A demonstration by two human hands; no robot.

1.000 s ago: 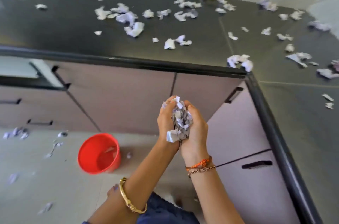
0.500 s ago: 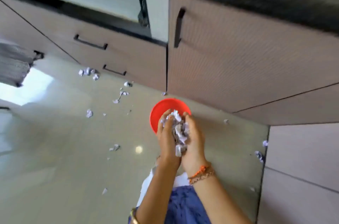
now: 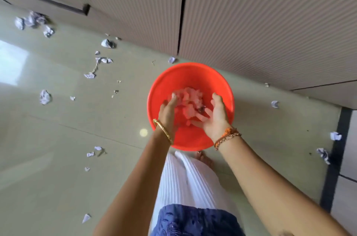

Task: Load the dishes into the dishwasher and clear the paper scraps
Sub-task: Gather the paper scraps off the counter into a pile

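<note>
Far left of the bucket [image 3: 190,75], a clump of scraps [image 3: 31,22] lies on the floor [image 3: 58,158] at the foot of the cabinets [image 3: 135,4], under a dark handle [image 3: 60,5]. Nearer the bucket on that side, more scraps are strewn loosely over the floor: one crumpled piece [image 3: 45,97] well out to the left, a thin string of bits running from the cabinet foot down toward the bucket's height, and a few small bits below and left of the bucket.

The bucket is red and round, standing on the floor just in front of the cabinets. A pile of paper [image 3: 190,96] sits inside it, blurred and tinted red.

The left hand [image 3: 168,108] is over the bucket's left inner side, fingers straight and close together, pointing into the pile; whether the tips touch the paper cannot be told. A gold bangle [image 3: 163,132] rings that wrist at the bucket's near-left rim.

The right hand [image 3: 216,115] is over the bucket's right inner side, palm turned inward, fingers loosely spread and relaxed, gripping nothing. Orange and beaded bracelets [image 3: 227,136] sit on that wrist at the near-right rim.

Below the bucket, white pleated cloth [image 3: 191,179] and a bare foot [image 3: 203,158] show.

Right of the bucket, a few separate scraps lie on the floor, one [image 3: 274,104] near the cabinet foot and others farther right by a dark floor strip [image 3: 337,158].
</note>
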